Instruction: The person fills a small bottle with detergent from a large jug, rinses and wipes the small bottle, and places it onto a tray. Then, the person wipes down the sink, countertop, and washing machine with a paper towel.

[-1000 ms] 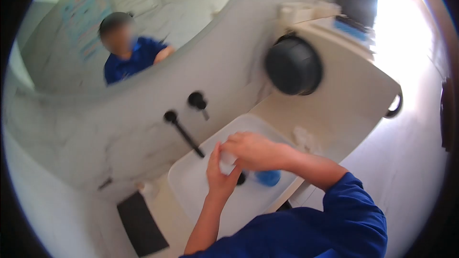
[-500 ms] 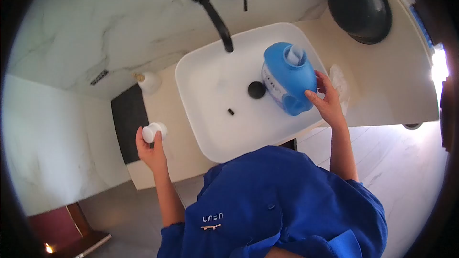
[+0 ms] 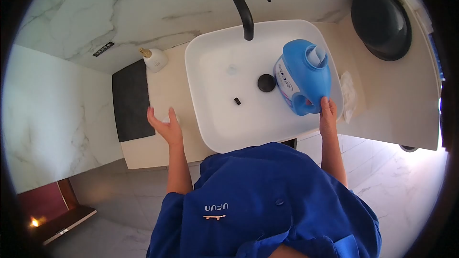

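Note:
A blue laundry detergent jug (image 3: 306, 74) with no cap on stands in the right part of the white sink (image 3: 210, 129); a pale pouring spout shows in its mouth. My right hand (image 3: 328, 118) grips the jug near its handle, at the side closest to me. Over the counter left of the sink, my left hand (image 3: 167, 128) is open, thumb and fingers apart. Just beyond its palm sits a white cap (image 3: 167, 119), mostly hidden by the hand; it appears to rest on the counter.
A black faucet (image 3: 239, 7) reaches over the sink. A black drain plug (image 3: 267, 82) and a small black piece (image 3: 237, 101) lie in the basin. Left are a soap dispenser (image 3: 156, 61) and a dark mat (image 3: 130, 102); right, a dark basin (image 3: 381, 25) and crumpled plastic (image 3: 349, 96).
My left hand has opened and let go of the white cap at the counter. My right hand has shifted lower on the jug towards its handle. The whole view has shifted.

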Demonstrator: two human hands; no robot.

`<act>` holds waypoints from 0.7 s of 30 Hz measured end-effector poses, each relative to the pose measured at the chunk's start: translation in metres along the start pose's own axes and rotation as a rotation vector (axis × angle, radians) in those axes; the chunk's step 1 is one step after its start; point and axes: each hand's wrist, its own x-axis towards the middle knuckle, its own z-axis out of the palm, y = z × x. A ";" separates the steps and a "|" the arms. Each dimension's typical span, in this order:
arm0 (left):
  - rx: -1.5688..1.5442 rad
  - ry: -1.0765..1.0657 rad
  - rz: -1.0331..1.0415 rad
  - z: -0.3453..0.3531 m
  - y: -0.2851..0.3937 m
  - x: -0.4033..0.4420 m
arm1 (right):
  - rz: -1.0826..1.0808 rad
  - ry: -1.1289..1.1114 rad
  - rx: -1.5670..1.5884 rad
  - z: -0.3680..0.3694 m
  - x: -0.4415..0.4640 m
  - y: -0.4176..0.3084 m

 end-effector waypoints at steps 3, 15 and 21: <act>-0.260 -0.273 0.061 0.018 0.079 0.022 | -0.060 0.021 -0.025 -0.002 0.006 0.013; -0.013 -0.838 0.039 0.163 0.089 -0.015 | -0.056 0.092 -0.153 -0.011 0.018 -0.011; -0.175 -0.737 0.093 0.170 0.084 -0.016 | -0.003 0.009 -0.205 -0.013 0.029 -0.034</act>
